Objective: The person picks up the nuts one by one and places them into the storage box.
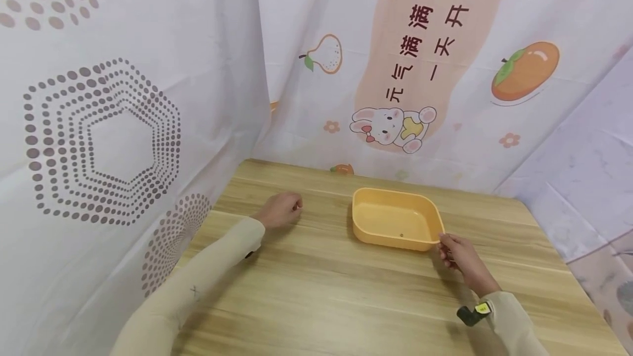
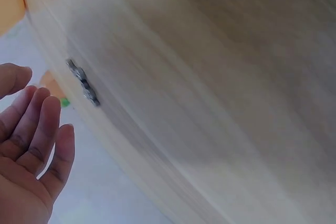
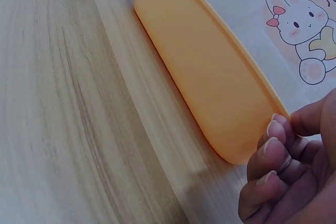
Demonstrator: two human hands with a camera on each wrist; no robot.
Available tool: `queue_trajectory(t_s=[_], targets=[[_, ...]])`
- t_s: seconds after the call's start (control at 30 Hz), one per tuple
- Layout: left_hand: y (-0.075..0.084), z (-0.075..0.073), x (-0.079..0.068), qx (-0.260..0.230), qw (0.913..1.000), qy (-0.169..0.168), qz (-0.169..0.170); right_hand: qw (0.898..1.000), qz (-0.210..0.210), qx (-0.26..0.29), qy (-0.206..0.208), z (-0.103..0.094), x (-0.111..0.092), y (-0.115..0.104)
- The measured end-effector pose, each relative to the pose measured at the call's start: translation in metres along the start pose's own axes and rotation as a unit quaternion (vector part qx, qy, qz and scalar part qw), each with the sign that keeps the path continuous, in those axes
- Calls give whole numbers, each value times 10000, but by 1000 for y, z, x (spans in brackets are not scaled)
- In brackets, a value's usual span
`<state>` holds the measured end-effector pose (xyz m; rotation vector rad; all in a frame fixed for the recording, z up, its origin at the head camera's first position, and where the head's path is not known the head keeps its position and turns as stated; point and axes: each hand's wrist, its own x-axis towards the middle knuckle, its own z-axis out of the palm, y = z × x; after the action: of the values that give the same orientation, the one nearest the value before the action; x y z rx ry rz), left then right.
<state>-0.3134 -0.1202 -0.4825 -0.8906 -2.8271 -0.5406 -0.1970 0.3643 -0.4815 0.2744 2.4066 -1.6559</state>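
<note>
A yellow-orange plastic bin (image 1: 363,233) with rounded corners stands on the wooden table. My right hand (image 1: 462,260) pinches its rim at the near right corner between thumb and fingertips; the right wrist view shows the bin's outer wall (image 3: 197,66) beside those fingers. To the left of the bin, my left hand (image 1: 281,209) is over the table with nothing in its grasp. Its fingers (image 2: 44,124) are loosely bent in the left wrist view. Apart from the fingertips there is a small, knobbly grey metal piece (image 2: 83,82), hidden in the head view.
A tiny dark spot (image 1: 401,235) shows on the bin's floor. The wooden table (image 1: 336,301) meets a printed cloth (image 1: 316,142) along its far edge. Another patterned cloth (image 1: 212,98) hangs down the left side.
</note>
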Motion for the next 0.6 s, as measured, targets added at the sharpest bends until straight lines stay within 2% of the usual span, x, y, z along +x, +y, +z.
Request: queue_trajectory(t_s=[0.33,0.43,0.6], targets=[[-18,-4,-12,-159,9995,-208,-181,9999,-144,-35,18,-3,4,-6],[-21,-5,-16,-183,9988,-335,-312,9999,-148,-37,10,-3,5,-6],[-24,-4,-20,-134,9979,-538,-321,10000,-50,-21,-22,-1,3,-1]])
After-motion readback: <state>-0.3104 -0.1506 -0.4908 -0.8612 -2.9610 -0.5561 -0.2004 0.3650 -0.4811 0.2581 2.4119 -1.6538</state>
